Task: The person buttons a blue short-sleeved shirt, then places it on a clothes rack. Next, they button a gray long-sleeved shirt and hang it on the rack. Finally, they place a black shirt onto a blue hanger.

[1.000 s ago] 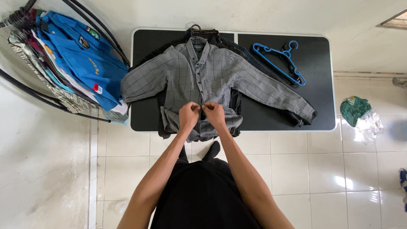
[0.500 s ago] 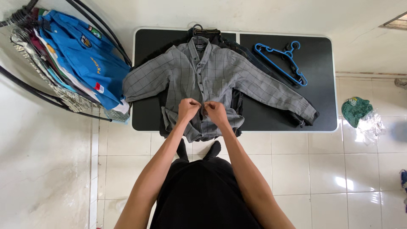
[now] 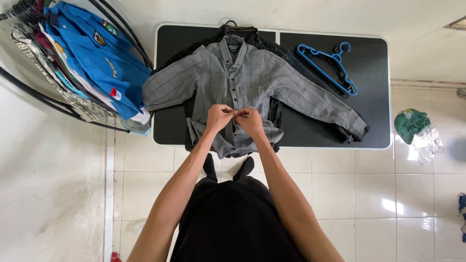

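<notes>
A grey checked long-sleeved shirt (image 3: 218,77) lies spread face up on a black table (image 3: 369,87), over a pile of dark clothes. Its collar sits on a dark hanger (image 3: 233,26) at the far edge. My left hand (image 3: 219,117) and my right hand (image 3: 250,120) meet at the shirt's button line, low on the front. Both pinch the fabric there, fingertips almost touching. Whatever lies under the fingers is hidden.
Blue plastic hangers (image 3: 327,68) lie on the table's right half. A black rack at the left holds hanging clothes, a bright blue shirt (image 3: 99,58) in front. A green cloth (image 3: 410,124) and clear plastic (image 3: 427,143) lie on the white tiled floor at right.
My hands have moved a little up the shirt's button line and closer together. The view has shifted slightly, so the table sits higher in the picture.
</notes>
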